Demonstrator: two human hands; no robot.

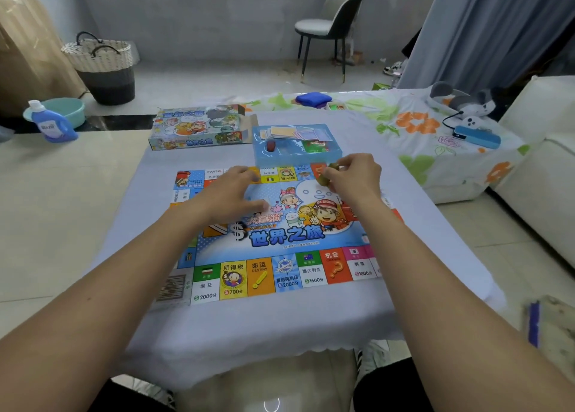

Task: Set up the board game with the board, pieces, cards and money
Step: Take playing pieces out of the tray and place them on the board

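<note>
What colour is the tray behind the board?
Light blue, see-through plastic tray, in the head view.

1. A home living room: a white sofa (541,169) beside a floral bedsheet (420,131).
2. A woven laundry basket (102,66), detergent bottle (53,122), washbasin (67,110), dining chair (333,25) and curtain (485,29) stand around.
</note>
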